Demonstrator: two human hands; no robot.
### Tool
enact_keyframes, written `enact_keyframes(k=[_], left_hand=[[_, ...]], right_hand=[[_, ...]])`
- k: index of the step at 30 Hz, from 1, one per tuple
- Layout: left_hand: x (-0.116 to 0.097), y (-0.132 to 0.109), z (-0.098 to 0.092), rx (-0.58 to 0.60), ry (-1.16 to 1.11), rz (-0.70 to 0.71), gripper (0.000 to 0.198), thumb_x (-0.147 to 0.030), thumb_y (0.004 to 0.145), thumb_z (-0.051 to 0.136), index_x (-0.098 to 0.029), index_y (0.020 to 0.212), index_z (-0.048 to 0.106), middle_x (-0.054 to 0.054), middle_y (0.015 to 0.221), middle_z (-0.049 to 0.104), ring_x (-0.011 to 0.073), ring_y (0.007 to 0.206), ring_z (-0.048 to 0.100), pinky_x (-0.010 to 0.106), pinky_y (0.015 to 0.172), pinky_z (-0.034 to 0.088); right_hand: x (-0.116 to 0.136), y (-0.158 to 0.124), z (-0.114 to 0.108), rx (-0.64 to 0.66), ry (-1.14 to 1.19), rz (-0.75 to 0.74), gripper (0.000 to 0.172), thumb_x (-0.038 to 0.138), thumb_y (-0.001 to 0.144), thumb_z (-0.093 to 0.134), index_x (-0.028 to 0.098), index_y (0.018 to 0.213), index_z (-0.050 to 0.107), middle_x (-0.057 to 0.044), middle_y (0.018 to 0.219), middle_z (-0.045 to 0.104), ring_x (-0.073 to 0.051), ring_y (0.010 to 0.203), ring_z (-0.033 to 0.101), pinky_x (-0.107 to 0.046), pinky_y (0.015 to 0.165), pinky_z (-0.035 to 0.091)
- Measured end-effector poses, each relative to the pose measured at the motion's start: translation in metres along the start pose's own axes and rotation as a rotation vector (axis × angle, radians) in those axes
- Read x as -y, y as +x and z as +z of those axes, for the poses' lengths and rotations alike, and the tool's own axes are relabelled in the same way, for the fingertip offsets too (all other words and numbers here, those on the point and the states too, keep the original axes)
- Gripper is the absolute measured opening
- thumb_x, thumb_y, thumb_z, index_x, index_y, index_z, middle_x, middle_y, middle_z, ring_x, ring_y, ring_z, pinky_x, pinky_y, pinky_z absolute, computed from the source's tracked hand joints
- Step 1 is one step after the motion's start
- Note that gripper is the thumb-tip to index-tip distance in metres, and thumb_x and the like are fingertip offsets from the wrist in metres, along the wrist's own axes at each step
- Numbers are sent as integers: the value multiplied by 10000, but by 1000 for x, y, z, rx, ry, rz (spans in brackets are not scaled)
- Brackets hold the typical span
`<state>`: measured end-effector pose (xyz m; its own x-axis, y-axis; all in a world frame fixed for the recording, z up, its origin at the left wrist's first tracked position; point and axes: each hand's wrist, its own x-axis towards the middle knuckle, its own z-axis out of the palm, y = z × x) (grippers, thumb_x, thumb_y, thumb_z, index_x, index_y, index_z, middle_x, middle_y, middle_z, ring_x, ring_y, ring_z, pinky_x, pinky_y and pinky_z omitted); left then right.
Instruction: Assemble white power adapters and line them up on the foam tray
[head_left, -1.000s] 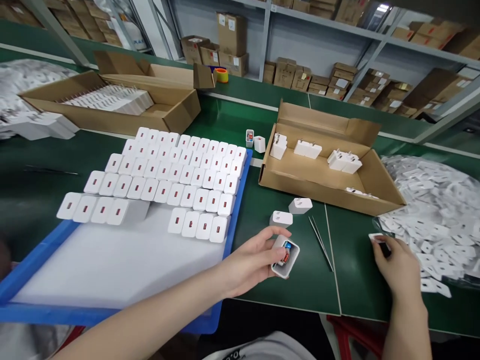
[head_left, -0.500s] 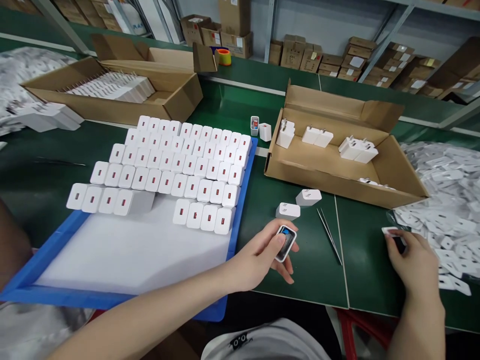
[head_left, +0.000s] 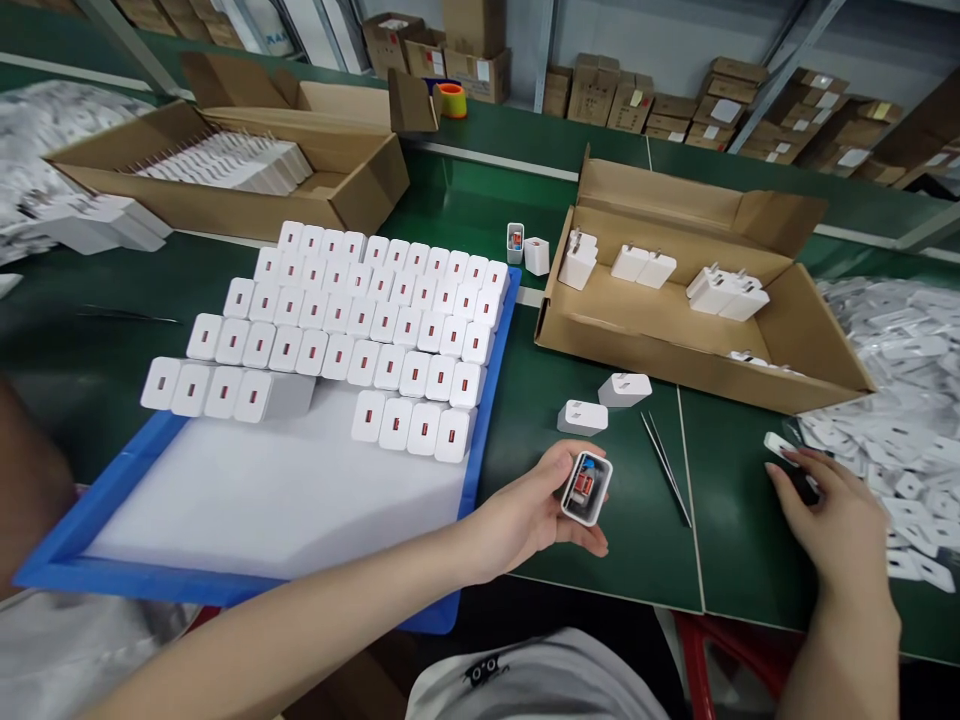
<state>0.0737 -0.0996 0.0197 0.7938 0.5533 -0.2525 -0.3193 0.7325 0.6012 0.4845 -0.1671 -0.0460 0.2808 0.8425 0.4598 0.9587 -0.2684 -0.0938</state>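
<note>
My left hand (head_left: 521,522) is closed around an open white charger housing (head_left: 586,490), its open end tilted up. Red, blue and dark parts show inside. Far to the right, my right hand (head_left: 846,525) has a small white cover plate (head_left: 780,446) at its fingertips, beside a pile of loose white cover plates (head_left: 919,475); the fingers partly hide the plate. Two white chargers (head_left: 582,417) stand on the green table just beyond my left hand. Metal tweezers (head_left: 666,470) lie between the hands.
Rows of white chargers with red USB ports fill much of a blue-rimmed tray (head_left: 484,420). A cardboard box (head_left: 660,330) with several chargers stands behind. Another box (head_left: 367,185) sits back left. An open housing (head_left: 514,242) and a white piece (head_left: 536,256) stand beyond the tray.
My left hand has turned the housing so its open end faces me more, and the thumb has moved off the opening. My right hand has shifted slightly, still with the cover plate.
</note>
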Motion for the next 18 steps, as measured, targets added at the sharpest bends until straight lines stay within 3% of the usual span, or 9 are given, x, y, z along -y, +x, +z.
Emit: enact_keyframes(k=[5, 8, 11, 14, 18], left_hand=[[-2, -1, 2, -10, -13, 0, 423, -541, 936, 619, -231, 1208, 524, 58, 1074, 619, 205, 877, 695, 406, 924, 501], [-5, -1, 5, -17, -8, -12, 408, -501, 922, 657, -237, 1204, 525, 48, 1071, 617, 203, 906, 685, 427, 972, 491], [-6, -1, 7, -26, -4, -17, 411, -473, 902, 693, -239, 1194, 523, 38, 1059, 610, 201, 932, 672, 439, 1000, 488], [-6, -1, 7, -30, -6, -12, 388, -448, 912, 681, -237, 1191, 515, 37, 1057, 609, 212, 955, 677, 461, 1028, 474], [-3, -1, 4, -19, 6, -20, 368, -421, 935, 653, -240, 1221, 509, 35, 1073, 608, 232, 971, 708, 492, 1086, 417]], right_hand=[[0, 2, 0, 27, 5, -13, 366, 501, 894, 480, 197, 899, 685, -119, 929, 758, -270, 818, 663, -358, 781, 482], [2, 2, -2, 40, 12, 0, 346, 490, 888, 473, 200, 889, 662, -140, 1013, 754, -285, 881, 675, -366, 791, 480], [4, 1, -3, 74, 7, 22, 309, 457, 886, 479, 206, 910, 658, -134, 1022, 760, -267, 807, 663, -356, 721, 461], [6, 0, -4, 92, -18, 53, 325, 441, 892, 489, 187, 974, 675, -137, 888, 744, -272, 763, 638, -361, 690, 433], [10, 0, -5, 85, -13, 90, 381, 360, 917, 469, 151, 1165, 670, -149, 955, 743, -282, 787, 648, -374, 706, 433]])
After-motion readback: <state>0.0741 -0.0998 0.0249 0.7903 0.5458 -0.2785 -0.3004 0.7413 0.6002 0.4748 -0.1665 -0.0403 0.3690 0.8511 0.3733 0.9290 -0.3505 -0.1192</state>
